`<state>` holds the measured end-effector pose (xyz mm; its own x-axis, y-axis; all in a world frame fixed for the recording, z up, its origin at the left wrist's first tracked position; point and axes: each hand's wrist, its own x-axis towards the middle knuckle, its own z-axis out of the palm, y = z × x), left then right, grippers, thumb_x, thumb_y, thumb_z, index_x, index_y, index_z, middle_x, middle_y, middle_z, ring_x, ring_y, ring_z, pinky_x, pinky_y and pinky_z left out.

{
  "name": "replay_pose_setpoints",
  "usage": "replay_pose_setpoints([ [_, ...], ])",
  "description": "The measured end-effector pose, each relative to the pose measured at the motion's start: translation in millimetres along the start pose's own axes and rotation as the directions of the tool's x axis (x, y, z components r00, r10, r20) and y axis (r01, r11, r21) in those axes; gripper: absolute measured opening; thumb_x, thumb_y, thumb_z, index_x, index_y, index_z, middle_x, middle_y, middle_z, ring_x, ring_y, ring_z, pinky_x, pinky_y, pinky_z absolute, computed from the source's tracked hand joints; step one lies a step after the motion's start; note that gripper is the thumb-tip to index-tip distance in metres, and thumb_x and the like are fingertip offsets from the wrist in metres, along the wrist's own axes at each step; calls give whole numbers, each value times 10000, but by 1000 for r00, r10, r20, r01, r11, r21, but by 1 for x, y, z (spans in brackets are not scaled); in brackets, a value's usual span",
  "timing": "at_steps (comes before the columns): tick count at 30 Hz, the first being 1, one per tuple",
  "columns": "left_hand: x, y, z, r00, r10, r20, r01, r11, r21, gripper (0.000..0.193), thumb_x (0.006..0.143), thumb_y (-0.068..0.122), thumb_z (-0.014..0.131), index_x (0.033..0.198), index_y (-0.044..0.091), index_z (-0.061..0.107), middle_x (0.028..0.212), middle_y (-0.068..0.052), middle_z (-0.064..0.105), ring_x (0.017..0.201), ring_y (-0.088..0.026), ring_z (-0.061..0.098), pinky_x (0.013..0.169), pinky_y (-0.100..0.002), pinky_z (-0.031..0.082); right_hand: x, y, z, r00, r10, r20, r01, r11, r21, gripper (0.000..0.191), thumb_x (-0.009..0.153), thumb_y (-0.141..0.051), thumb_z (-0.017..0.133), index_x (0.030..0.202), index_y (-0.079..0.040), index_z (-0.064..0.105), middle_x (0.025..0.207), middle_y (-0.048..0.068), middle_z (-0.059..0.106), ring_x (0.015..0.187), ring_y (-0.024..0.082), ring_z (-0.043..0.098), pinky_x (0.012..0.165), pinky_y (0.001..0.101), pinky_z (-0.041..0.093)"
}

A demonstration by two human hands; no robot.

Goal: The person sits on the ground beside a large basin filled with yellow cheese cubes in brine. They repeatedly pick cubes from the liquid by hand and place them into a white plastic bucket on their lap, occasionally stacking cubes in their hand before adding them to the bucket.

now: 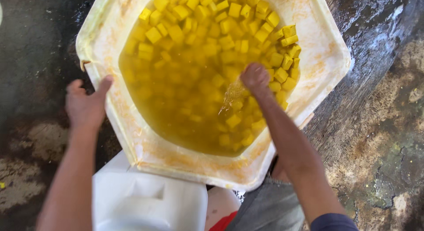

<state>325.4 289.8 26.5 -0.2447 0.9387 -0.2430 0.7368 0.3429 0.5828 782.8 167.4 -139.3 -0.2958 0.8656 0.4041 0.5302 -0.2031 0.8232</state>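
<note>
A big white tub (324,58), stained orange, holds yellow liquid with several yellow cubes (229,32) floating in it, most of them along the far and right side. My left hand (86,105) rests on the tub's left rim, thumb over the edge. My right hand (255,78) is dipped into the liquid near the right side, fingers closed among the cubes; the water ripples around it. Whether it holds cubes is hidden.
A white plastic jerrycan (148,202) stands just below the tub's near edge. My knee in grey shorts (269,209) is beside it. The tub sits on a wet, dark, stained concrete floor (380,138).
</note>
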Motion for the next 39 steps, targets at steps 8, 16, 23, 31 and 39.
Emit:
replay_pose_setpoints([
  [8,23,-4,69,950,-49,-308,129,960,247,542,952,523,776,945,-18,757,809,-218,733,656,-388,743,623,-515,583,13,61,169,743,-114,660,-346,778,524,789,1049,-467,487,1603,70,320,1722,263,208,1621,435,152,1238,628,131],
  [16,17,-3,70,940,-47,-337,142,954,263,509,941,490,777,946,-20,784,814,-246,744,711,-426,731,656,-548,561,23,46,149,298,-17,954,-822,503,266,811,962,-428,581,1613,3,365,1551,331,394,1474,480,376,1216,592,350],
  [23,15,0,68,949,-23,-314,115,954,276,526,977,477,772,931,-46,779,786,-245,737,681,-414,734,622,-531,556,16,52,153,155,-65,986,-968,188,164,843,878,-665,636,1418,-37,480,1327,281,603,1260,425,562,1087,519,424],
  [31,16,-2,68,952,-31,-306,111,963,248,465,972,434,775,942,-29,783,762,-198,746,643,-344,746,586,-495,569,12,41,154,282,-169,944,-947,107,302,798,961,-632,578,1503,-53,489,1454,266,527,1369,466,461,1145,526,345],
  [39,13,1,64,956,-58,-286,135,957,257,495,976,460,761,963,-35,778,769,-215,737,640,-370,737,569,-507,566,6,7,87,469,-161,868,-807,322,495,853,776,-396,811,1464,-23,474,1375,316,533,1289,485,508,1057,508,404],
])
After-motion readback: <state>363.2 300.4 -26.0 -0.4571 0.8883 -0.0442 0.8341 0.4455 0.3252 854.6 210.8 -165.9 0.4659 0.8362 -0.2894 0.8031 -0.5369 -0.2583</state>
